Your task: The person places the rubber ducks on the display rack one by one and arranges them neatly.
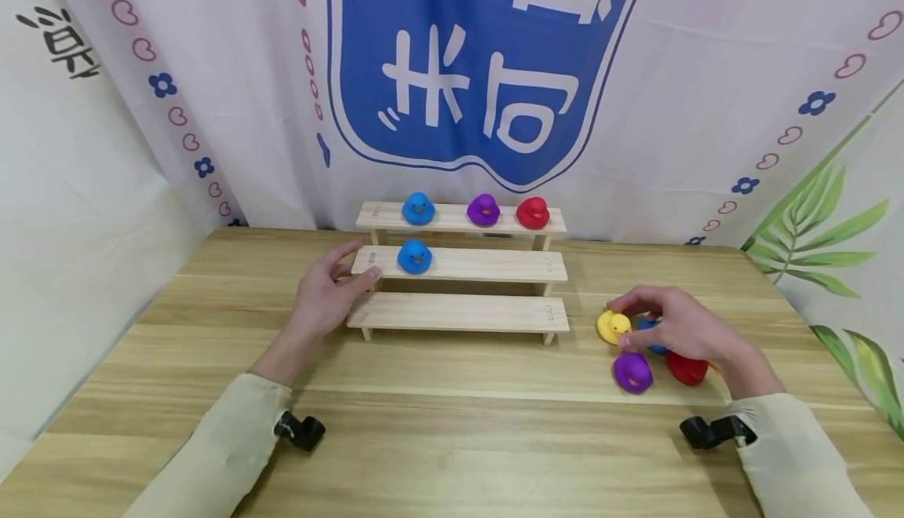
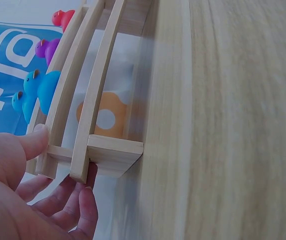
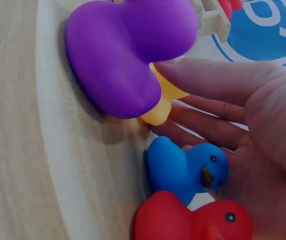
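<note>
My left hand (image 1: 325, 292) grips the left end of a three-tier wooden shelf (image 1: 487, 265); in the left wrist view its thumb lies over the middle board (image 2: 75, 82) and its fingers curl beneath. My right hand (image 1: 676, 323) reaches over rubber ducks right of the shelf, its thumb and fingers around a yellow duck (image 1: 610, 328). In the right wrist view a purple duck (image 3: 115, 60) partly hides the yellow duck (image 3: 159, 111). Under the right palm sit a blue duck (image 3: 170, 162) and a red duck (image 3: 165, 220).
The top board holds a blue duck (image 1: 418, 209), a purple duck (image 1: 483, 210) and a red duck (image 1: 533, 213). Another blue duck (image 1: 414, 257) sits on the middle board's left part. A printed curtain (image 1: 452, 133) hangs behind the wooden table (image 1: 452, 447).
</note>
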Demonstrator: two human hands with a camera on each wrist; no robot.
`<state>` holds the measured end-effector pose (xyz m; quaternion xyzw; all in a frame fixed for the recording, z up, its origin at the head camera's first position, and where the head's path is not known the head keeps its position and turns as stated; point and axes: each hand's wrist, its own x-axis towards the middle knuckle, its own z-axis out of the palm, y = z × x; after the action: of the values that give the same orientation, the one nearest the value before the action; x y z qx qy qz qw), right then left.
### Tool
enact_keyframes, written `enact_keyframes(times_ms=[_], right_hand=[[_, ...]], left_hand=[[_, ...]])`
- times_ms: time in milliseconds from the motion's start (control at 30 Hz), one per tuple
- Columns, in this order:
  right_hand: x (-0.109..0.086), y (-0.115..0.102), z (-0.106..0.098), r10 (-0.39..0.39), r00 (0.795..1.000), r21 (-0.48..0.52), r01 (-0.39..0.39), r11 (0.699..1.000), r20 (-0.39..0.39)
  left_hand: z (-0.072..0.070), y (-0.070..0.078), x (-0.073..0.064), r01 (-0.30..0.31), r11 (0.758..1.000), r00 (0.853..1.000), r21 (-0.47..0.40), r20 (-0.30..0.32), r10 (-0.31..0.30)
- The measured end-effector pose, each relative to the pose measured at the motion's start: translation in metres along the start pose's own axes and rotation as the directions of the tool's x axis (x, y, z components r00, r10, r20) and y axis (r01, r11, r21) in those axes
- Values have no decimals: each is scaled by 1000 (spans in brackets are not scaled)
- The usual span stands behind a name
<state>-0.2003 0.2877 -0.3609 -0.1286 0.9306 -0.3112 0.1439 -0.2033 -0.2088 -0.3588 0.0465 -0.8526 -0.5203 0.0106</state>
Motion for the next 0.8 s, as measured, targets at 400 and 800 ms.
enact_keyframes(times_ms=[400,800], right_hand=[[5,4,7,-73,995,-64,69,996,-69],[5,2,7,-106,982,-67,96,993,-155]], left_hand=[[0,1,0,2,1000,1000,7,-3,-2],[-1,0,0,-5,1000,1000,11,-1,5]])
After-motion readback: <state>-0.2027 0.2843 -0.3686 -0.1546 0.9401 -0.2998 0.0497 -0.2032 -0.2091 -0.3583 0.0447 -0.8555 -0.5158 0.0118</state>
